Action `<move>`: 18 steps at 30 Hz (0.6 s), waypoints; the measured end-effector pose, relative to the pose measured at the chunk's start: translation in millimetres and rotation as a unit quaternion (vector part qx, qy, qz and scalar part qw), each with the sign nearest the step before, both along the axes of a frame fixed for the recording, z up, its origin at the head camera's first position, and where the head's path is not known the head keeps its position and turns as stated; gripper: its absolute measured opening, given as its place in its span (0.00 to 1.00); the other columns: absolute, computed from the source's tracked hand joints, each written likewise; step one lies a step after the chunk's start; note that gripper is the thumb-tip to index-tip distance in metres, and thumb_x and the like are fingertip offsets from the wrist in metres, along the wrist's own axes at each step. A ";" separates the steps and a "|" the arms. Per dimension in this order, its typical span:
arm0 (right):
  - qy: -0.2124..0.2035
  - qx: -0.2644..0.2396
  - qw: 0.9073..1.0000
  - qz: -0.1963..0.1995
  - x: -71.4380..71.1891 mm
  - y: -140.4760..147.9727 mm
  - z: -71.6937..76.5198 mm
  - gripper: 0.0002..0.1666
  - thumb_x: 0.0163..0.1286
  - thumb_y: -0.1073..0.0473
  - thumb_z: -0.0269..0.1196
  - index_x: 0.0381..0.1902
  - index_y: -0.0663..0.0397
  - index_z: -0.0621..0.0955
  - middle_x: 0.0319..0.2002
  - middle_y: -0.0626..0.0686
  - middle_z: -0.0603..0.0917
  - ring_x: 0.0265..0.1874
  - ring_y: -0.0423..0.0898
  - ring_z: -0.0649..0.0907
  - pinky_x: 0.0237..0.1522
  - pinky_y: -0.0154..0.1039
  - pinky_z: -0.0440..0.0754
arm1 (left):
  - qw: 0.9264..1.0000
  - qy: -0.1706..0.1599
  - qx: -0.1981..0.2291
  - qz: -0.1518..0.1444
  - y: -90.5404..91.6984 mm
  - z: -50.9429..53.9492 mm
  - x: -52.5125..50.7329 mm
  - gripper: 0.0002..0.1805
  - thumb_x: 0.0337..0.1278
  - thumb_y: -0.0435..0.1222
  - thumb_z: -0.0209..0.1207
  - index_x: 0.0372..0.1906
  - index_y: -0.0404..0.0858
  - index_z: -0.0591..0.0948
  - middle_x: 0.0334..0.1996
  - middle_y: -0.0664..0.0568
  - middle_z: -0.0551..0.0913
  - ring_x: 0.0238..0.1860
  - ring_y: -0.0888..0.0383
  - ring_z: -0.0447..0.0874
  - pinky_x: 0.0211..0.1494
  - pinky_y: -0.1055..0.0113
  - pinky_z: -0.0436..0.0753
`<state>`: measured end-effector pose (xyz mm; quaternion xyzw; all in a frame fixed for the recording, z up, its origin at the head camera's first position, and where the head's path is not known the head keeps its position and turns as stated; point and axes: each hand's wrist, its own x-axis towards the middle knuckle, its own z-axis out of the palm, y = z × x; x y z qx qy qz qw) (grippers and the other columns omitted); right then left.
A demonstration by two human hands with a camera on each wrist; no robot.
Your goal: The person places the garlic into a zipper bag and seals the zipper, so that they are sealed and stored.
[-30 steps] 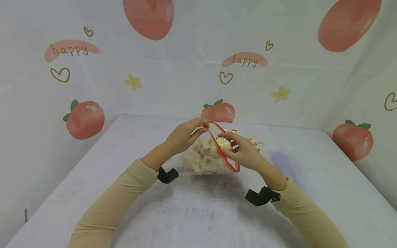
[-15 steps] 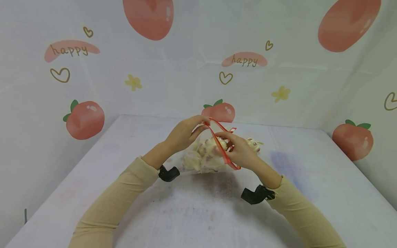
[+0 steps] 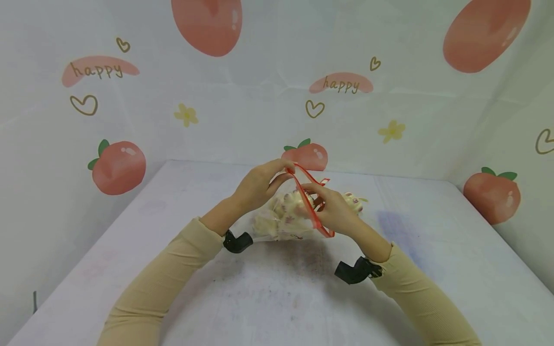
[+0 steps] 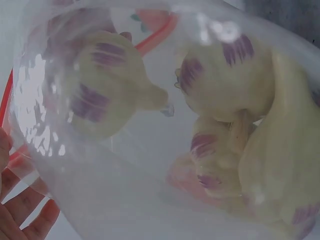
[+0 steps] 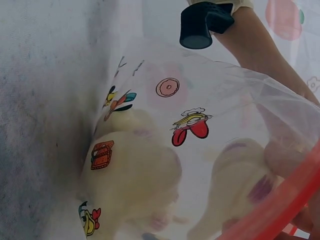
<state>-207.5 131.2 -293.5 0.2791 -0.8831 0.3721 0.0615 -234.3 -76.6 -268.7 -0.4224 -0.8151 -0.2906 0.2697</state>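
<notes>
A clear plastic bag with a red-edged mouth (image 3: pixel 309 205) and printed cartoon figures lies mid-table, holding several garlic bulbs (image 4: pixel 220 80). My left hand (image 3: pixel 258 186) pinches the upper part of its red edge and lifts the mouth. Reaching into that mouth, my right hand (image 3: pixel 339 210) holds one garlic bulb (image 4: pixel 107 85) between its fingers. Through the film in the left wrist view, this bulb appears apart from the others. Behind my right hand, another garlic bulb (image 3: pixel 354 202) rests on the table, partly hidden.
The white table (image 3: pixel 268 298) carries faint stains and a bluish patch on the right. A white backdrop (image 3: pixel 259 96) printed with peaches, hearts and flowers stands behind it. Black camera mounts (image 3: pixel 356 271) sit at both wrists.
My right hand has moved slightly left, taking the garlic bulb from the mouth further into the bag. My left hand has risen a little with the red edge.
</notes>
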 end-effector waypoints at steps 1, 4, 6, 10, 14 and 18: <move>-0.004 -0.001 1.000 0.002 0.0 -0.1 0.2 0.28 0.58 0.63 0.66 0.57 0.59 0.74 0.51 0.64 0.80 0.30 0.48 0.82 0.29 0.35 0.78 | 1.000 -0.001 0.000 0.001 0.0 0.1 0.1 0.09 0.61 0.32 0.56 0.45 0.34 0.76 0.41 0.46 0.82 0.39 0.55 0.81 0.43 0.61 0.80; -0.015 -0.007 1.000 0.010 -0.5 -0.3 0.0 0.29 0.59 0.62 0.67 0.58 0.58 0.73 0.53 0.64 0.80 0.33 0.50 0.84 0.31 0.38 0.81 | 1.000 -0.005 0.004 0.002 -0.1 0.3 0.5 0.09 0.61 0.32 0.56 0.45 0.34 0.76 0.41 0.46 0.82 0.39 0.54 0.80 0.44 0.60 0.80; -0.025 -0.014 0.999 0.017 -0.7 -0.6 0.0 0.29 0.58 0.61 0.67 0.58 0.58 0.73 0.54 0.63 0.79 0.36 0.52 0.86 0.34 0.40 0.83 | 1.000 -0.007 0.007 0.004 -0.4 0.5 0.5 0.09 0.61 0.33 0.56 0.44 0.34 0.76 0.40 0.47 0.82 0.39 0.55 0.80 0.44 0.60 0.80; -0.035 -0.024 0.999 0.029 -0.7 -0.5 -0.3 0.28 0.59 0.60 0.67 0.57 0.59 0.74 0.54 0.62 0.79 0.39 0.55 0.86 0.38 0.44 0.84 | 1.000 -0.010 0.013 0.006 -1.8 1.2 0.6 0.08 0.61 0.33 0.56 0.44 0.35 0.76 0.39 0.47 0.82 0.39 0.54 0.80 0.45 0.60 0.80; 0.002 -0.033 0.998 0.048 -1.4 2.2 -3.4 0.23 0.60 0.64 0.65 0.53 0.63 0.76 0.50 0.64 0.81 0.37 0.54 0.86 0.35 0.44 0.85 | 1.000 -0.020 0.020 0.010 -4.5 1.3 0.4 0.09 0.62 0.33 0.56 0.45 0.35 0.77 0.40 0.47 0.82 0.43 0.53 0.81 0.51 0.60 0.79; 0.021 -0.042 0.997 0.060 -0.5 7.3 -3.4 0.16 0.61 0.68 0.61 0.49 0.63 0.78 0.45 0.61 0.82 0.33 0.49 0.86 0.34 0.39 0.84 | 0.999 -0.033 0.029 0.014 -8.1 0.8 0.5 0.08 0.62 0.33 0.55 0.44 0.35 0.77 0.41 0.47 0.82 0.45 0.52 0.82 0.54 0.59 0.79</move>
